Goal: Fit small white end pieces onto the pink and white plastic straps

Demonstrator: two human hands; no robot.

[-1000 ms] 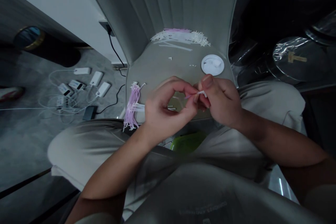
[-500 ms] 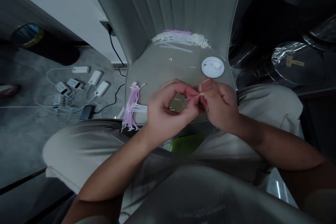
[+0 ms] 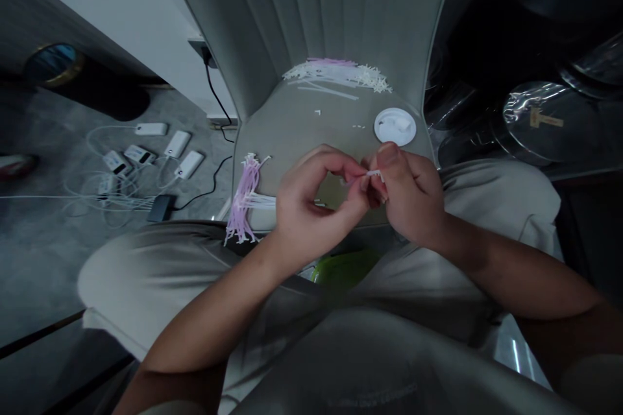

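Observation:
My left hand (image 3: 311, 201) is closed in a pinch on a thin purple stick, mostly hidden by the fingers. At its right end a small white branched connector (image 3: 374, 173) shows between the fingertips. My right hand (image 3: 411, 194) is closed too, thumb and forefinger on that connector, its fingertips touching those of my left hand. Both hands are above the front of the grey chair seat (image 3: 292, 133). Left of them lies a bundle of purple sticks with white tips (image 3: 246, 198), and white sticks (image 3: 263, 201) stick out from it toward my left hand.
Along the seat's back lies a pile of white sticks and connectors (image 3: 335, 74). A round white lid (image 3: 395, 126) lies behind my right hand, with tiny white bits (image 3: 359, 126) near it. White chargers (image 3: 178, 142) and tangled cables are on the floor at left.
My hands have hardly moved. More of the white connector shows between the fingertips, and less of the purple stick. The view has shifted very slightly.

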